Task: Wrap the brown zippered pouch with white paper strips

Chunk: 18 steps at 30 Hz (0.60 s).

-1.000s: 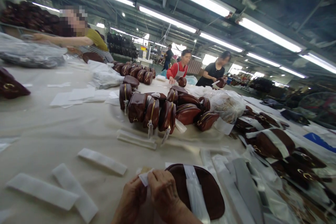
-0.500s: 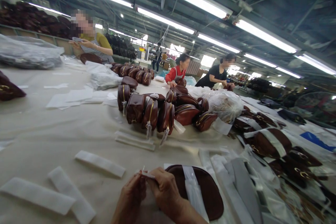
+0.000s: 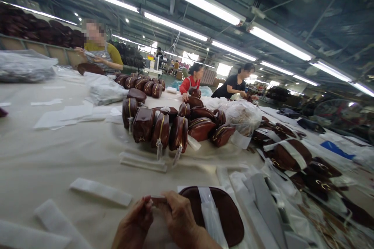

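My right hand (image 3: 181,214) is closed in a pinch around a thin pale piece (image 3: 158,199), too small to name. Its tip reaches the fingers of my left hand (image 3: 134,220), which are also pinched together; whatever is between those fingers is hidden or too small to make out. Beside and partly behind my right hand lies a dark brown leather bag (image 3: 229,212), flat on the table, with a clear plastic-wrapped white strip (image 3: 208,206) across it.
White padding strips (image 3: 101,191) lie on the cloth-covered table (image 3: 96,155) to the left. Brown zipped bags (image 3: 160,130) stand grouped farther back. Grey and white wrapping sheets (image 3: 263,202) and more bags (image 3: 292,155) crowd the right. Co-workers (image 3: 102,52) handle things across the table.
My fingers have drawn slightly apart, showing more of the pale piece between them. The whole view has shifted a little, and the bags on the table keep their places.
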Tool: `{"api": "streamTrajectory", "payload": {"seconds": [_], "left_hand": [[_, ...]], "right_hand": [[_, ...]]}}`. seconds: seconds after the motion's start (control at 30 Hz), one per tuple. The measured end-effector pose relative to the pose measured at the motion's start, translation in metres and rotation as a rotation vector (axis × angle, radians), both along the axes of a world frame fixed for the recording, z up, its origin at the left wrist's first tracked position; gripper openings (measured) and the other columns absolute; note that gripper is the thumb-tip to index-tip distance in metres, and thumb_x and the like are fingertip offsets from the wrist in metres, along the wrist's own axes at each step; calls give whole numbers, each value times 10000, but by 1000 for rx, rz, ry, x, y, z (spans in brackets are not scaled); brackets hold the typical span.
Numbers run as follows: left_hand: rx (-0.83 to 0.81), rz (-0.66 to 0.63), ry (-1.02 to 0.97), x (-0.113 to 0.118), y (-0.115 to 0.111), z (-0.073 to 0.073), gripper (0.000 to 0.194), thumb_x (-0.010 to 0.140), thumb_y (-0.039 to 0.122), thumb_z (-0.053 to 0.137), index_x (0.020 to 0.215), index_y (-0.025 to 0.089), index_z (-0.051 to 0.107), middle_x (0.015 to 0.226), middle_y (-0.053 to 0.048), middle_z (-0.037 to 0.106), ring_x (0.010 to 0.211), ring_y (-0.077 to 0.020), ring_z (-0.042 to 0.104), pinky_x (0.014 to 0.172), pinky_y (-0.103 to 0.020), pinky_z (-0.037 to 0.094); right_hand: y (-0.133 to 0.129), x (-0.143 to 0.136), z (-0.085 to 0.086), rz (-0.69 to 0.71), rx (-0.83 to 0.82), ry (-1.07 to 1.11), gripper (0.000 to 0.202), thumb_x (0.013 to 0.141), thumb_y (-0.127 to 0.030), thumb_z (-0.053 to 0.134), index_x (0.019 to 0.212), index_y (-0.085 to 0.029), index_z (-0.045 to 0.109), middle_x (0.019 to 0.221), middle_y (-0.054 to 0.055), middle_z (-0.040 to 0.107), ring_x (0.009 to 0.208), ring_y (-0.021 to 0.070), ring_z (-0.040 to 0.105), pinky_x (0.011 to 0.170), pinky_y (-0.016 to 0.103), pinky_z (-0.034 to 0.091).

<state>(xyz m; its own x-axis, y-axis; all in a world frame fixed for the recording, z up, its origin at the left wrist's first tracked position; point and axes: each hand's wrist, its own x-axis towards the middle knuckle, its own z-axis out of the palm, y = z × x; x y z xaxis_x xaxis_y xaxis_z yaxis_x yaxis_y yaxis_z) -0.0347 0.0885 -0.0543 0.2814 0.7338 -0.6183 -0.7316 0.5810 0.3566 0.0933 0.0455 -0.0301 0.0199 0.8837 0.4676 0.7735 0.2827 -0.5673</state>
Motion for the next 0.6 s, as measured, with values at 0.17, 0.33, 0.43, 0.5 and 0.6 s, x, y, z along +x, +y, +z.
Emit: {"api": "streamTrajectory", "payload": {"seconds": [0.17,0.33,0.43,0.5,0.6], "left_hand": [[160,10,131,-6,0,-6,122,488,116,716,599,158,690,819,-42,710,713,-176,652,576,-221,551],[368,30,294,-4,-2,-14,258,414,124,812,641,199,715,971,-25,713,801,-194,662,666,-207,561],[294,2,280,-2,1,-14,362,360,143,856,691,228,738,929,-18,722,676,-165,643,555,-191,546],[192,-12,245,0,3,-13,427,294,167,875,694,238,743,825,-12,724,637,-162,633,527,-193,541],[123,2,245,2,3,-9,483,237,149,881,693,223,743,803,-4,718,698,-150,642,526,-150,515]], "right_hand": [[2,-2,6,2,-71,58,263,936,-338,417,787,-206,588,703,4,673,622,128,619,585,197,416],[2,1,9,10,-99,83,249,923,-327,429,762,-213,581,705,-8,683,632,121,631,589,186,418],[0,2,7,17,-101,88,252,924,-314,422,755,-219,583,711,-15,687,646,114,635,608,180,422],[0,3,5,12,-102,77,261,926,-323,423,751,-221,588,708,-15,683,634,112,627,594,181,416],[1,4,1,-28,-73,39,244,906,-300,432,733,-223,586,678,-15,667,596,120,612,550,194,392]]}}
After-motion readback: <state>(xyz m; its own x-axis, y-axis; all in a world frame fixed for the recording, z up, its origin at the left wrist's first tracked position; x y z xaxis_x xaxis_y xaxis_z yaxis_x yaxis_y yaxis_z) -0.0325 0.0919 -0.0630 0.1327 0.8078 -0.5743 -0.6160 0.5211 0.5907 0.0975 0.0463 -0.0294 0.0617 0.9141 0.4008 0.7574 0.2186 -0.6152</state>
